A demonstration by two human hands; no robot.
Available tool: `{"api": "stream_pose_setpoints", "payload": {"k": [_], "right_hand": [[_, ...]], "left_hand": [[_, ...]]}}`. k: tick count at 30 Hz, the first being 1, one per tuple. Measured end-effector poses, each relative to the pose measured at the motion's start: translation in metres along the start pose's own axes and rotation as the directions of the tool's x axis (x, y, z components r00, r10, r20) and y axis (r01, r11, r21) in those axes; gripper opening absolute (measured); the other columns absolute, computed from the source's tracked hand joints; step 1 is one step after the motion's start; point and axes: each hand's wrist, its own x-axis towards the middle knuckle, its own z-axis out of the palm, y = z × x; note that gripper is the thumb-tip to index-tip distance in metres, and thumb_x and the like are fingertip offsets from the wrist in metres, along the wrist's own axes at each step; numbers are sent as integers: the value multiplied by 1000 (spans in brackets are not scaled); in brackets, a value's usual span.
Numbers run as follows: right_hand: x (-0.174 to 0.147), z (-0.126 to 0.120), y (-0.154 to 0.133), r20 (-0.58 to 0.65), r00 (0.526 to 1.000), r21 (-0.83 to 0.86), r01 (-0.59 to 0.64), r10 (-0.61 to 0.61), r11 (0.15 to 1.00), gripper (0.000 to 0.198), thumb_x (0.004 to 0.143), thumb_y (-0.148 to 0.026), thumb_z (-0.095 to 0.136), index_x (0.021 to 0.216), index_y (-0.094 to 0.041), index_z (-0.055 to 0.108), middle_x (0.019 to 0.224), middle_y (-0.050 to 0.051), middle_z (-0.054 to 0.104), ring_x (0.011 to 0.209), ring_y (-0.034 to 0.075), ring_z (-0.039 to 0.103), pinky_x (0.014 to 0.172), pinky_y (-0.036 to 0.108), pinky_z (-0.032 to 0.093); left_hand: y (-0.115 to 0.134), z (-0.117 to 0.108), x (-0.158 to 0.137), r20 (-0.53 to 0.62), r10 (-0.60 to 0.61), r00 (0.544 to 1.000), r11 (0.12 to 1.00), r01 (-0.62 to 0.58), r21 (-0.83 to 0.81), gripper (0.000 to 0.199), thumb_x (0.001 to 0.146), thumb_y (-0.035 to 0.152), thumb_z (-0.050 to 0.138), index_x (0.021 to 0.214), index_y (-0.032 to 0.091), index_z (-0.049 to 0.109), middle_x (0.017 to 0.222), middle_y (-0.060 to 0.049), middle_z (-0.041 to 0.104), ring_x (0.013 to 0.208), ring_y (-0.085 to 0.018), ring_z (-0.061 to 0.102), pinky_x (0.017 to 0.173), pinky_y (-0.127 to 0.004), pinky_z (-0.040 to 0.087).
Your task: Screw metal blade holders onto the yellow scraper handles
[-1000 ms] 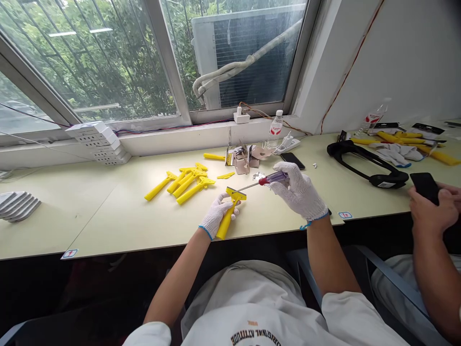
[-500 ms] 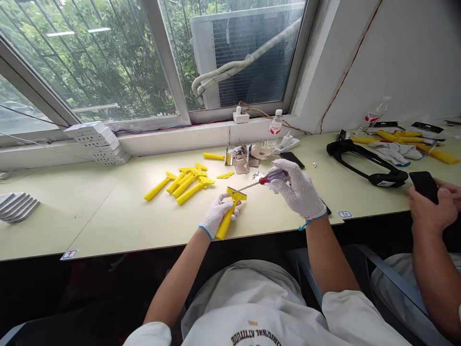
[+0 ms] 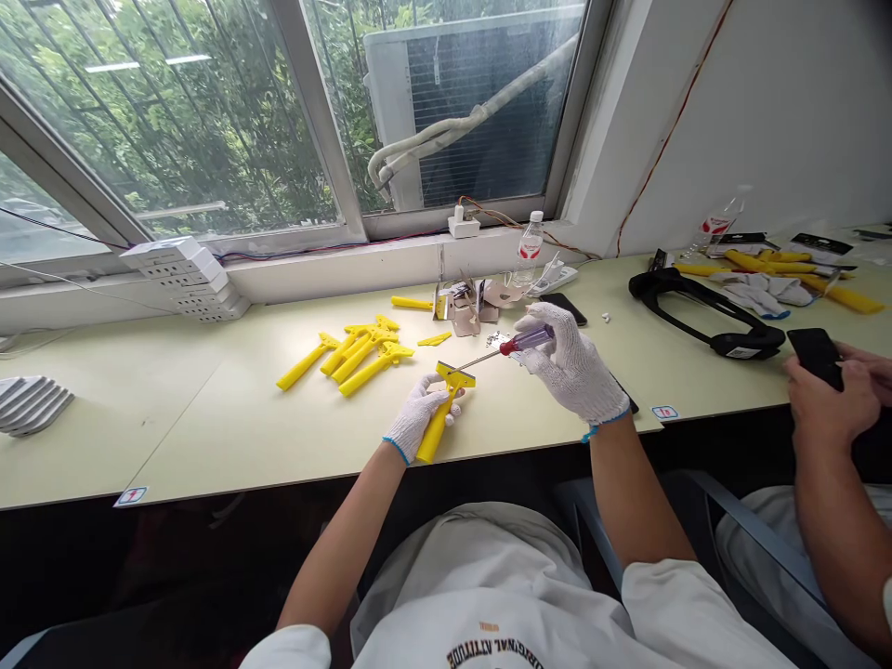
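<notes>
My gloved left hand (image 3: 421, 413) is closed around a yellow scraper (image 3: 433, 435), its wide head tilted up and away from me. In my gloved right hand (image 3: 575, 372) is a screwdriver (image 3: 528, 341) with a clear purplish handle and a red collar. Its shaft points left and its tip meets the scraper's head; a screw under the tip is too small to make out. Several yellow scraper handles (image 3: 362, 358) lie in a loose pile to the left. A small yellow piece (image 3: 435, 340) rests just beyond the scraper. Small screws (image 3: 496, 340) lie behind the screwdriver.
Cardboard pieces (image 3: 465, 316) and another yellow scraper (image 3: 413, 303) lie near the wall by a water bottle (image 3: 530, 249). A dark phone (image 3: 564, 308) is beyond my right hand. On the right sit a black headset (image 3: 707, 316) and a co-worker's hands (image 3: 836, 409) holding a phone.
My right hand has turned slightly on the screwdriver handle, its fingers shifting grip. The screwdriver tip stays at the scraper head, and my left hand keeps its hold. The view has shifted slightly.
</notes>
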Motion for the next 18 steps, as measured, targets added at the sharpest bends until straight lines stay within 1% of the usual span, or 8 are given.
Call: {"api": "stream_pose_setpoints", "payload": {"k": [2,4,6,7,9,11,15,18], "right_hand": [[27,63,7,75,997,-15,-22,23,1000,55,92,-54,73,145,-50,60,104,-3,77,113,40,76,75,60,70],[55,129,17,68,996,-63,-60,64,996,67,94,-55,71,156,-48,50,120,-2,77,113,36,77,76,52,71],[76,178,27,24,999,-108,-44,47,993,64,99,-53,67,159,-48,46,131,-2,75,109,30,79,77,44,71],[82,192,30,-16,1000,-133,-24,22,991,60,100,-52,66,157,-47,47,132,-2,75,107,28,79,78,42,71],[86,202,35,-80,996,-171,12,-26,985,55,101,-49,67,154,-45,50,128,-2,76,103,26,80,81,40,71],[84,196,36,-118,992,-196,29,-52,980,54,99,-48,72,150,-40,54,123,-1,77,104,26,79,85,39,71],[79,182,38,-167,981,-228,55,-95,972,44,99,-51,74,139,-37,64,137,1,73,125,27,74,95,33,70],[79,182,41,-175,981,-176,52,-84,983,38,102,-48,70,138,-39,65,140,-1,72,126,25,74,98,30,68]], "left_hand": [[0,0,0,5,-1,1000,1000,1,3,59,86,22,85,136,22,53,124,-20,75,72,-17,73,58,-26,55],[0,0,-1,5,-4,1000,1000,4,5,59,87,22,85,136,22,53,125,-20,75,72,-17,73,58,-25,55],[0,0,-1,0,-5,1000,1000,5,3,60,86,23,86,137,22,53,125,-20,75,73,-17,73,58,-25,55],[0,0,-1,-1,-5,1000,1000,5,2,60,86,23,86,137,22,53,125,-20,75,73,-17,73,58,-25,55],[0,0,0,-2,-5,1000,1000,5,-1,61,85,23,86,136,22,53,125,-20,75,73,-17,73,58,-25,55],[0,0,0,-3,-5,1000,1000,5,-2,61,84,22,87,136,22,53,124,-20,76,73,-17,73,58,-26,56],[0,0,0,-5,-7,1000,1000,7,-2,62,84,24,87,136,22,52,123,-20,76,72,-17,73,57,-25,56],[0,0,-1,-2,-8,1000,1000,7,-1,63,84,24,86,136,22,52,124,-20,76,72,-17,73,57,-25,55]]}}
